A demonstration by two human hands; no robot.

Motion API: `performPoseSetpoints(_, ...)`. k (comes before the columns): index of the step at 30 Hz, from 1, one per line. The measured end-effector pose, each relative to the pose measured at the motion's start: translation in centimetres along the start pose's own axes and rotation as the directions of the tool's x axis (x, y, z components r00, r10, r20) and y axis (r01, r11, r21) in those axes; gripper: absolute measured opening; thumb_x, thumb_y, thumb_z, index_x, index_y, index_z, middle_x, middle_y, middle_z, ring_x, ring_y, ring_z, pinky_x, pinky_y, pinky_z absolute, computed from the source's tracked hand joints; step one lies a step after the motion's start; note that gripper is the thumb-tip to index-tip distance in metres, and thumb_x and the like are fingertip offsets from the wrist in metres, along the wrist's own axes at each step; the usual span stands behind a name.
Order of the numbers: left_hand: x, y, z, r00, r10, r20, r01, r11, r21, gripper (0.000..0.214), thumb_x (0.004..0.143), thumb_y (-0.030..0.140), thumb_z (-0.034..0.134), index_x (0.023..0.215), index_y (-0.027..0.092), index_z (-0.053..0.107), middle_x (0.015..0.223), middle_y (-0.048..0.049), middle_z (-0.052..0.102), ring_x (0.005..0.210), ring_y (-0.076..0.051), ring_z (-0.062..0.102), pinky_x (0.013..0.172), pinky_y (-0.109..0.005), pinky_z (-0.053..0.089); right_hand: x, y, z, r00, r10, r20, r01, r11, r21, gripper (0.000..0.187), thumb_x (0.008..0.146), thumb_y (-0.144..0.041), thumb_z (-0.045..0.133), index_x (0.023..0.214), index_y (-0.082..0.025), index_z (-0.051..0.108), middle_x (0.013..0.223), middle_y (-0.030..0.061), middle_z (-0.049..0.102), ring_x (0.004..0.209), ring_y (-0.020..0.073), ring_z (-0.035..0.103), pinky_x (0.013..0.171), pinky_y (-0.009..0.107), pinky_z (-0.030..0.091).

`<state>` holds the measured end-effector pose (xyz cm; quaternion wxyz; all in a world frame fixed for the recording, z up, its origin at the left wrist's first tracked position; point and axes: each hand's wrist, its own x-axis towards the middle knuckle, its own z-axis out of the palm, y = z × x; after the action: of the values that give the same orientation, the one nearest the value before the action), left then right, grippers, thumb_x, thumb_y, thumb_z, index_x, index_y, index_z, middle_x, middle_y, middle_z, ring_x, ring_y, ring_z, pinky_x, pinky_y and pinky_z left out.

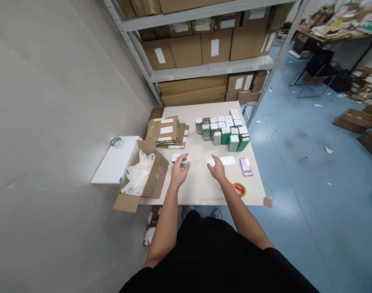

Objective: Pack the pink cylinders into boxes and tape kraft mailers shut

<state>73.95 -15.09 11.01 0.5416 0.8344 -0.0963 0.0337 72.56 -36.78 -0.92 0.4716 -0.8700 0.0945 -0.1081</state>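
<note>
My left hand (180,167) hovers over the white table (201,191) with its fingers spread and nothing in them. A small green-and-white box (177,158) lies on the table just beyond its fingertips. My right hand (216,167) is held loosely open above the table next to a white slip of paper (226,160). A cluster of several green-and-white boxes (225,129) stands at the table's far right.
A stack of flattened brown mailers (166,131) lies at the far left. An open carton of plastic bags (141,176) hangs over the left edge. A tape dispenser (240,189), a purple card stack (246,167) and a tape roll (115,141) are nearby. Shelves of cartons (204,49) stand behind.
</note>
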Motion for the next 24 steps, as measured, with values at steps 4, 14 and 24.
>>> performPoseSetpoints(4,0.4,-1.7,-3.1,0.998,-0.033,-0.045,0.033,0.999,-0.006,0.043,0.095,0.032,0.062,0.137,0.026,0.064,0.139,-0.0095,0.063,0.121,-0.022,0.064,0.101,-0.037,0.056,2.2,-3.5,3.1,0.992,-0.116,0.057,0.112,0.991,0.072,0.064,0.090,-0.032,0.061,0.152,-0.021,0.051,0.153,0.0100,0.056,0.144,0.0279,0.047,0.122,0.048,0.039)
performPoseSetpoints(14,6.8,-11.5,-12.7,0.968,-0.117,-0.224,0.108,0.993,-0.050,0.043,0.094,0.031,0.062,0.137,0.027,0.065,0.142,-0.0096,0.060,0.127,-0.024,0.060,0.103,-0.039,0.055,9.3,-10.3,15.4,0.968,-0.186,0.170,0.180,0.982,0.050,0.065,0.088,-0.030,0.063,0.151,-0.021,0.051,0.151,0.0120,0.057,0.144,0.0303,0.048,0.123,0.052,0.037)
performPoseSetpoints(24,23.4,-24.1,-19.0,0.892,-0.274,-0.361,0.221,0.958,-0.180,0.065,0.096,0.027,0.059,0.158,0.024,0.041,0.150,-0.0125,0.056,0.116,-0.021,0.068,0.103,-0.033,0.053,19.0,-13.4,28.5,0.963,-0.186,0.193,0.205,0.975,-0.084,0.055,0.097,-0.032,0.054,0.150,-0.020,0.052,0.146,0.0140,0.059,0.138,0.0287,0.052,0.117,0.048,0.043)
